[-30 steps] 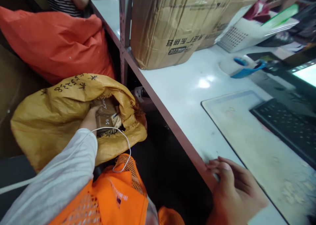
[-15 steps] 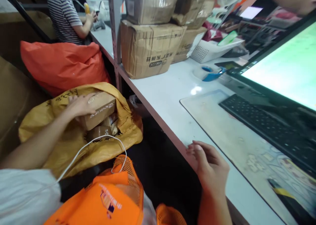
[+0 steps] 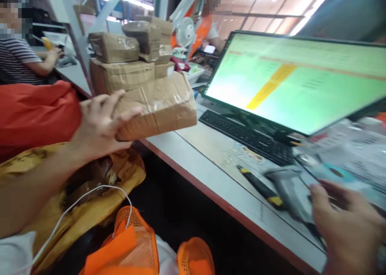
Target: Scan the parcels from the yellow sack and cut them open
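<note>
left hand (image 3: 99, 124) spread wide, fingers against the end of a taped brown-paper parcel (image 3: 159, 110), holding it up over the desk edge, clear of the yellow woven sack (image 3: 128, 178). right hand (image 3: 346, 230) blurred, fingers curled near a grey handheld scanner (image 3: 289, 190); cannot tell if it grips. stacked cartons (image 3: 120, 76) sit at the far end of the desk, seemingly kept away from the keyboard (image 3: 247, 136). monitor (image 3: 295, 82) shows a green spreadsheet with a yellow column, text unreadable. no legible label on the parcel.
</note>
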`<action>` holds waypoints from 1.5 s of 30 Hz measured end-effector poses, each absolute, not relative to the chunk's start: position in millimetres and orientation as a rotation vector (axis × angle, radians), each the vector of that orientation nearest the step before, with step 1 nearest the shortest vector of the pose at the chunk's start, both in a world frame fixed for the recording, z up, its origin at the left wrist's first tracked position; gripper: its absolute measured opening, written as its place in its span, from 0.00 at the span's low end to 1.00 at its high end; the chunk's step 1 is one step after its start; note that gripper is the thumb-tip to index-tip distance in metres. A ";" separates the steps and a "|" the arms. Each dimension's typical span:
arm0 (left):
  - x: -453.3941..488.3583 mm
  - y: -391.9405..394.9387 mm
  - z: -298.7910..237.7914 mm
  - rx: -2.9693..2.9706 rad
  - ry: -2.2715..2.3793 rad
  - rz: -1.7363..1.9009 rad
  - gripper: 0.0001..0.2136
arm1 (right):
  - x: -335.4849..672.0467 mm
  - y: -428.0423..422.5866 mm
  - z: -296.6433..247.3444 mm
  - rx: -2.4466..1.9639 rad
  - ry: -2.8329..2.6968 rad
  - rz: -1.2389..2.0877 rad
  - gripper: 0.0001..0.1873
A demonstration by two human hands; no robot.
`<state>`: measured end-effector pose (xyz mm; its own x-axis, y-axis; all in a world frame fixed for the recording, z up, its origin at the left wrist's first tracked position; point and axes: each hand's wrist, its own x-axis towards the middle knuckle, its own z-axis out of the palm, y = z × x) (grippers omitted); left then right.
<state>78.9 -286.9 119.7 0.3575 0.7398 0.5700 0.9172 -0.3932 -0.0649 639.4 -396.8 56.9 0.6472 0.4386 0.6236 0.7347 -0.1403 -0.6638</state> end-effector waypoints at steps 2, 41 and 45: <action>123.0 -260.2 94.9 -2.405 -1.371 -0.586 0.40 | 659.5 -406.1 50.9 -1.843 -1.064 -0.462 0.07; 184.1 -327.0 87.0 -2.778 0.036 -1.393 0.22 | 661.2 -404.5 11.2 -2.135 -1.216 -0.550 0.39; 190.4 -323.1 85.1 -2.751 0.056 -1.433 0.22 | 666.1 -396.0 7.0 -2.220 -1.209 -0.441 0.38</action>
<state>190.4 -323.1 85.1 0.5727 -0.0500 0.8182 -0.0138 -0.9986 -0.0513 666.1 -396.0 7.0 0.5377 0.6557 0.5300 0.8430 -0.4306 -0.3224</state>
